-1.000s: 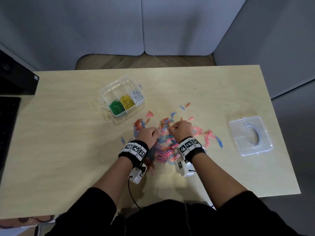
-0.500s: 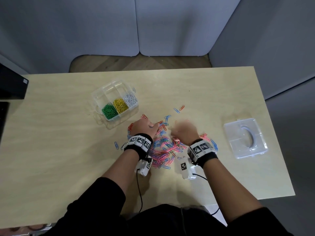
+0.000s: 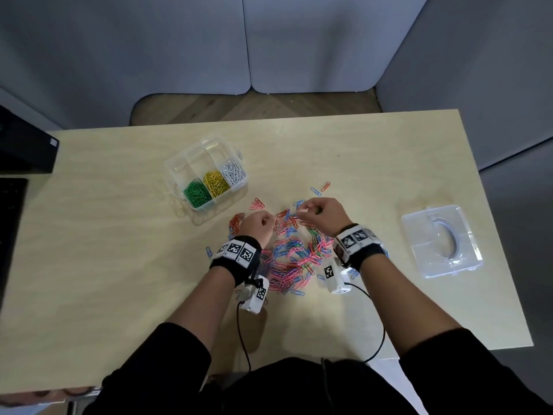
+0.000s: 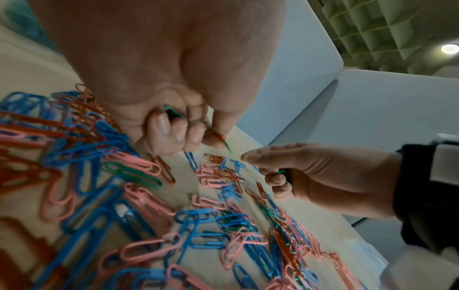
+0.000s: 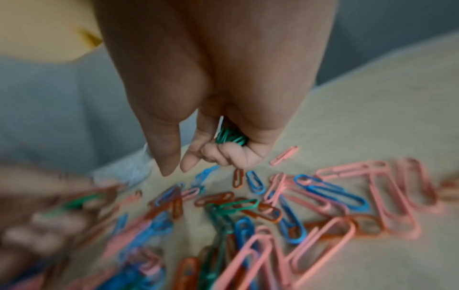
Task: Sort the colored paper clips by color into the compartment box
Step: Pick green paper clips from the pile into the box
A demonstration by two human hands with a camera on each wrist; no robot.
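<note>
Green clips (image 5: 232, 136) are clenched in the curled fingers (image 5: 223, 157) of the right hand (image 3: 324, 215), w/ thumb and index extended down toward the pile; seen low-center in the right wrist view. In the left wrist view, fingers (image 4: 174, 135) of the left hand (image 3: 258, 227) are curled tight around green clips too (image 4: 174, 112), one tip poking out past the fingertips. Both hands are held just above the pile (image 3: 294, 259) at frame center in the head view, close together but apart. The pile is mixed pink, blue, orange-red, w/ a few green clips in it, spread on the table (image 3: 119, 265). The box (image 3: 206, 172) is found upper left of the pile, on the table: green, yellow, white clips fill its near row, one color per compartment; the far row looks empty. A clear lid (image 3: 441, 241) lies at right, well apart from the pile.
</note>
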